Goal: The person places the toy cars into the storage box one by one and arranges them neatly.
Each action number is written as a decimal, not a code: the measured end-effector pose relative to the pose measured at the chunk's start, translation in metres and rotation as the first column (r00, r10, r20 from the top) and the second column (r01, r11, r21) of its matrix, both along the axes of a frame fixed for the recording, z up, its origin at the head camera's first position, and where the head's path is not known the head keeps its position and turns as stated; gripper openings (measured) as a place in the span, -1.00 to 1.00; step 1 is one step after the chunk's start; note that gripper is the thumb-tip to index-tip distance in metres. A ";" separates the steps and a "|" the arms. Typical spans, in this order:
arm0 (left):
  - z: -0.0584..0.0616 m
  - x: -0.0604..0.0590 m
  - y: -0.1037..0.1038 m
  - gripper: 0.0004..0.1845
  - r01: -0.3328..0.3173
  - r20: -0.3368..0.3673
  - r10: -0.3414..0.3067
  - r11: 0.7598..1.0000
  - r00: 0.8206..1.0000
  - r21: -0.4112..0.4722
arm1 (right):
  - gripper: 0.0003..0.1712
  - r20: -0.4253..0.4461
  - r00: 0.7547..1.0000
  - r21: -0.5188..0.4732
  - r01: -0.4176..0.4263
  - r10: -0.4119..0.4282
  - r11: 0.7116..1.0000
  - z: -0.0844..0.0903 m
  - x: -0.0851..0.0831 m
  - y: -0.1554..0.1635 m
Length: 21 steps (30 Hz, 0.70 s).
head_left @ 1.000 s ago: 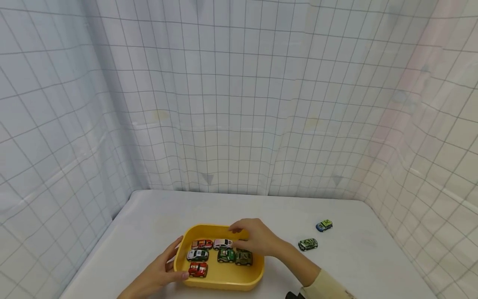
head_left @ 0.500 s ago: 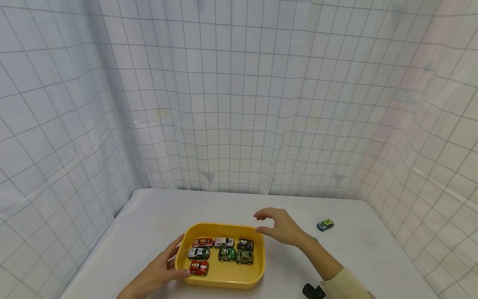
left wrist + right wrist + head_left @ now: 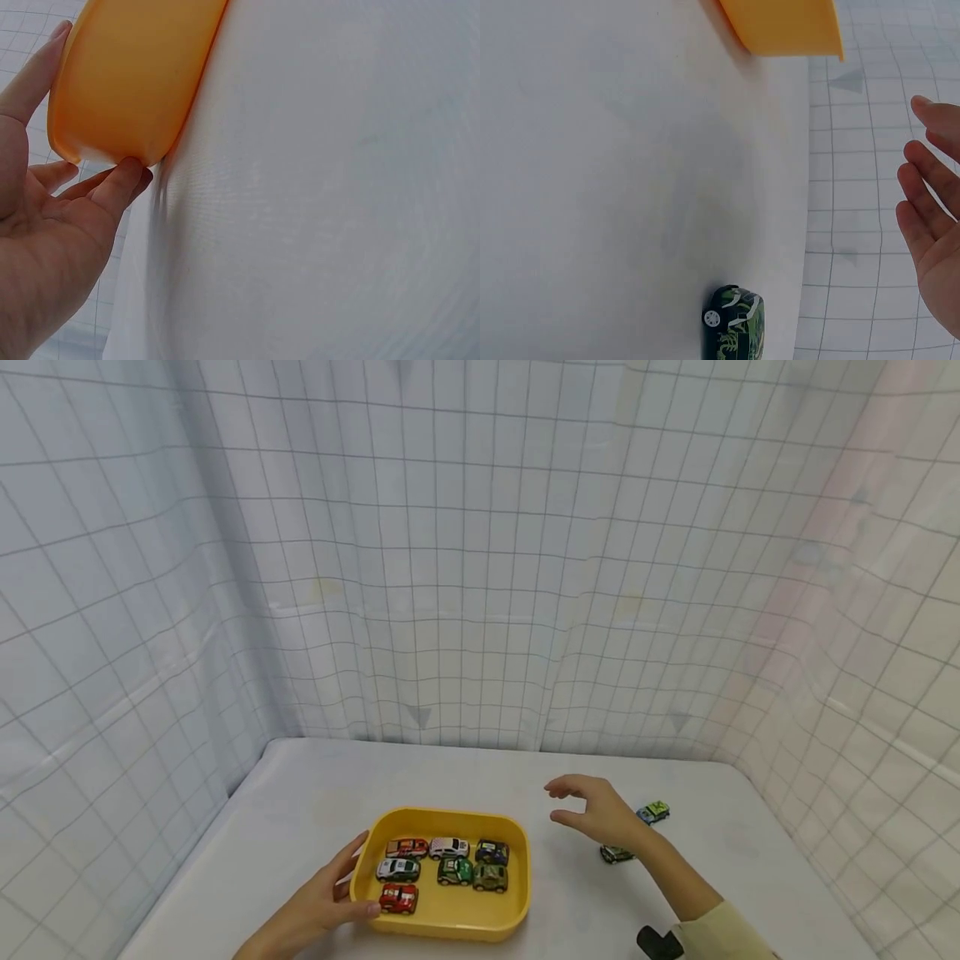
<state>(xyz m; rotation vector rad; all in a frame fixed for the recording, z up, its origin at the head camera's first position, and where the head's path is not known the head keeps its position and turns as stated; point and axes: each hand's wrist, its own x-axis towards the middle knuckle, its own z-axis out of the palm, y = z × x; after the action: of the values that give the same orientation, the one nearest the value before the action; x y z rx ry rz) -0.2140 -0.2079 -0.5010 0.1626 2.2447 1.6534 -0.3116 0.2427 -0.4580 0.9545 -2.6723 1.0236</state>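
My left hand (image 3: 330, 893) holds the left end of a yellow plastic tray (image 3: 450, 929), its thumb at the front rim and its fingers along the left side. In the left wrist view the thumb and fingers of that hand (image 3: 67, 225) lie around the tray's end wall (image 3: 135, 82). Several toy cars sit inside, among them a red one (image 3: 398, 898), a green one (image 3: 454, 871) and a white one (image 3: 448, 847). Holding nothing, my right hand (image 3: 600, 810) hovers right of the tray, fingers and thumb apart. Just beyond it is a green camouflage toy car (image 3: 739, 322), partly hidden by the forearm in the head view.
Another toy car, lime green and blue (image 3: 653, 812), stands farther back on the right of the white table (image 3: 337, 785). White gridded curtains (image 3: 480, 610) close off the back and both sides.
My right hand has lifted out of the tray and moved right, past its rim. A dark blue car it had covered in the tray now shows. The left hand stays put.
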 end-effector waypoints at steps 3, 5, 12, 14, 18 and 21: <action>0.000 0.000 0.000 0.13 0.003 0.005 -0.003 1.000 1.000 0.010 | -0.58 0.003 1.000 0.002 0.014 -0.014 1.000 -0.002 -0.001 0.008; 0.000 0.001 0.000 0.14 0.000 0.012 -0.001 1.000 1.000 0.017 | -0.59 -0.005 1.000 0.004 0.022 -0.022 1.000 -0.002 -0.002 0.014; -0.001 -0.002 0.000 0.14 0.010 0.005 -0.010 1.000 1.000 0.012 | -0.60 -0.023 0.998 -0.014 0.050 -0.051 0.999 -0.004 -0.010 0.043; -0.002 -0.002 0.000 0.13 0.018 0.003 -0.018 1.000 1.000 0.016 | -0.59 -0.016 0.998 -0.026 0.062 -0.063 0.998 -0.004 -0.012 0.052; -0.002 -0.001 -0.001 0.11 0.029 0.003 -0.030 0.999 1.000 0.032 | -0.60 0.001 0.997 -0.039 0.081 -0.081 0.996 -0.004 -0.015 0.067; -0.002 -0.001 -0.001 0.11 0.034 0.000 -0.034 0.999 0.999 0.039 | -0.61 0.009 0.996 -0.040 0.094 -0.093 0.995 -0.005 -0.016 0.076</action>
<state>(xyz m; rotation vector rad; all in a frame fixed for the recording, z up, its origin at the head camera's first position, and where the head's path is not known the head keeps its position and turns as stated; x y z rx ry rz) -0.2145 -0.2093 -0.5030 0.2096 2.1978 1.6802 -0.3279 0.3188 -0.4634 0.8115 -2.6637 1.0586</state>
